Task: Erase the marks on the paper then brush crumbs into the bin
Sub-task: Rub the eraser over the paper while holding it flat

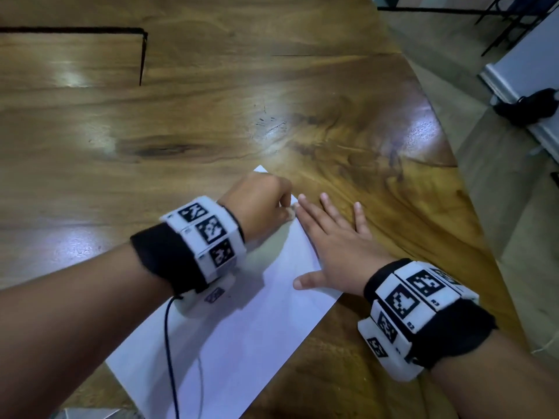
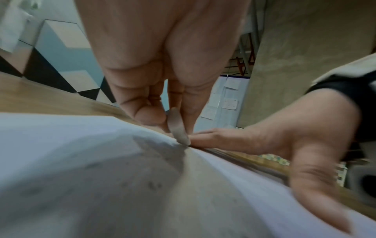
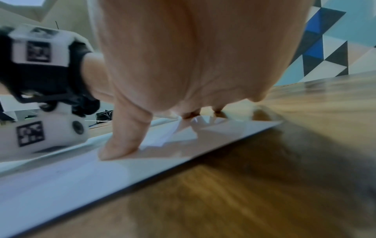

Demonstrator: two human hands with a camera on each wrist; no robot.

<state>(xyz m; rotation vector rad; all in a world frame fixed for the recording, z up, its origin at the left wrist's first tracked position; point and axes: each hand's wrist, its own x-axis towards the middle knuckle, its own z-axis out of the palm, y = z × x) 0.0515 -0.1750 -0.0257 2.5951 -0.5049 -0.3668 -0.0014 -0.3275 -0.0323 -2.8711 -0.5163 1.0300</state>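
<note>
A white sheet of paper (image 1: pixel 242 328) lies slanted on the wooden table (image 1: pixel 211 122). My left hand (image 1: pixel 263 201) is curled over the paper's far part and pinches a small grey eraser (image 2: pixel 178 128), whose tip touches the paper (image 2: pixel 81 153) beside the other hand's fingertip. My right hand (image 1: pixel 335 240) lies flat with fingers spread, its thumb and palm pressing the paper's right edge and its outer fingers on the table. In the right wrist view the thumb (image 3: pixel 124 141) presses the paper (image 3: pixel 61 177). Faint grey specks show on the sheet in the left wrist view. No bin is visible.
The table's right edge runs diagonally, with floor beyond it. A dark slot (image 1: pixel 142 55) cuts the tabletop at the far left. A thin cable (image 1: pixel 169 343) hangs from my left wrist across the paper. A black object (image 1: pixel 526 107) sits off the table at the right.
</note>
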